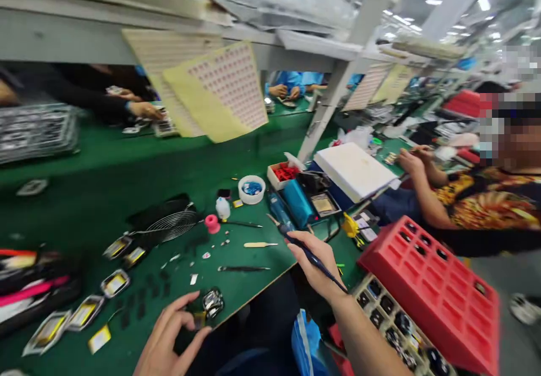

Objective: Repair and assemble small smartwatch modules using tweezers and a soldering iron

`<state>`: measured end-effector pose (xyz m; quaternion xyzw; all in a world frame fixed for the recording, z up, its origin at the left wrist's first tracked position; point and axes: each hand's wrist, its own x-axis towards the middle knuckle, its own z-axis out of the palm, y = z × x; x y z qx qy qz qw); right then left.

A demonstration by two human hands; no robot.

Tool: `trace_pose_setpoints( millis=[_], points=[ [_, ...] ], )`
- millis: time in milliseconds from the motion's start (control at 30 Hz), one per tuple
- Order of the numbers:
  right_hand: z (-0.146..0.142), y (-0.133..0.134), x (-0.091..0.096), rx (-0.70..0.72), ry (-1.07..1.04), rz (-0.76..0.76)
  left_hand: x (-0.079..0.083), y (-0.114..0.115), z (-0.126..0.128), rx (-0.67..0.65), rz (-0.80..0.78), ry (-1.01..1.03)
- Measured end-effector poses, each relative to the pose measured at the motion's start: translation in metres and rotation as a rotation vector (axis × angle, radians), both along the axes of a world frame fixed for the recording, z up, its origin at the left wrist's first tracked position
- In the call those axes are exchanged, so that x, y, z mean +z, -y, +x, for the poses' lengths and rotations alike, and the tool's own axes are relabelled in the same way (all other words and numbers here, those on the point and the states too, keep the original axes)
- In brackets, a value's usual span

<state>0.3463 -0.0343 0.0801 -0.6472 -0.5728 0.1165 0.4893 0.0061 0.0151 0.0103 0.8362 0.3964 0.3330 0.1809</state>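
Note:
My right hand [315, 263] is closed around the dark blue handle of a soldering iron [307, 252]. Its metal tip points up and left, close to a blue tool or holder lying on the bench. My left hand [169, 336] curves at the bench's front edge, thumb and fingers apart. Just beyond its fingertips sits a small dark, shiny watch-like device [212, 302]. A small yellowish part [198, 321] shows between the thumb and fingers; whether they touch it is unclear. Tweezers [244, 268] and a cream-handled tool [260, 245] lie farther back on the green mat.
Several device housings with yellow parts [85, 312] line the left side. A wire coil stand [173, 226], a pink spool [212, 224] and a white dish [252, 190] stand behind. On the right are a red slotted tray [435, 286] and a seated person. Other people's hands work across the bench.

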Motion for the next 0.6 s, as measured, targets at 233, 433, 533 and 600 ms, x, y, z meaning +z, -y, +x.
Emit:
trace_pose_setpoints(
  millis=[233,433,533,600],
  points=[
    [-0.019,-0.049,-0.036,0.025,0.261,0.204,0.007,0.033,-0.018,0.239,-0.070,0.045],
    [-0.017,-0.073,-0.075,-0.001,0.519,0.270,0.029,0.045,-0.042,0.382,-0.116,0.066],
    [-0.014,-0.074,-0.081,0.037,0.564,0.259,0.044,0.042,-0.073,0.580,-0.047,0.064],
    [-0.013,-0.071,-0.077,0.042,0.595,0.247,0.055,0.039,-0.096,0.679,-0.009,0.071]
  ],
)
